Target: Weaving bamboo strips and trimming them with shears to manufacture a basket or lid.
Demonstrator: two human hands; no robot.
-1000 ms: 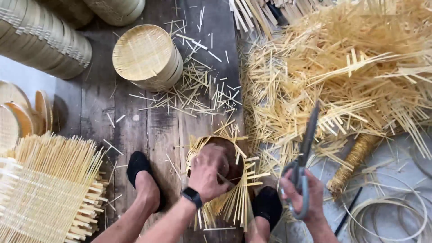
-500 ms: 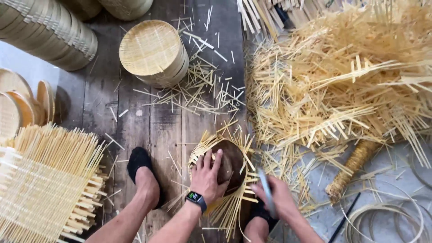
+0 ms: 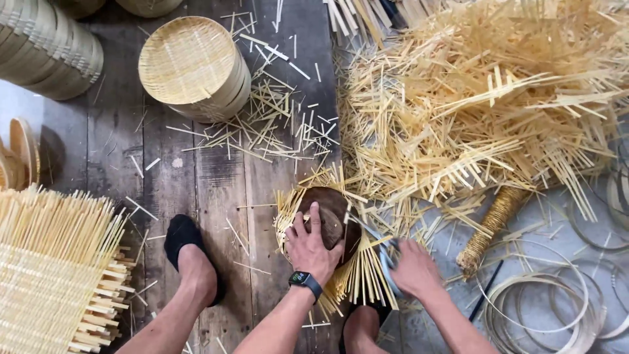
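The woven mat (image 3: 357,275) lies on the floor under a round wooden block (image 3: 331,216), pinned by the flat left hand (image 3: 314,246) so its strips stay put; the right hand (image 3: 413,269) grips scissors (image 3: 386,262) at its edge, near the heap of offcuts (image 3: 485,105).

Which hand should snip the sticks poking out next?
Probably the right hand: it holds the scissors beside the strip ends. The left hand is busy, pressing flat on the round dark mould.
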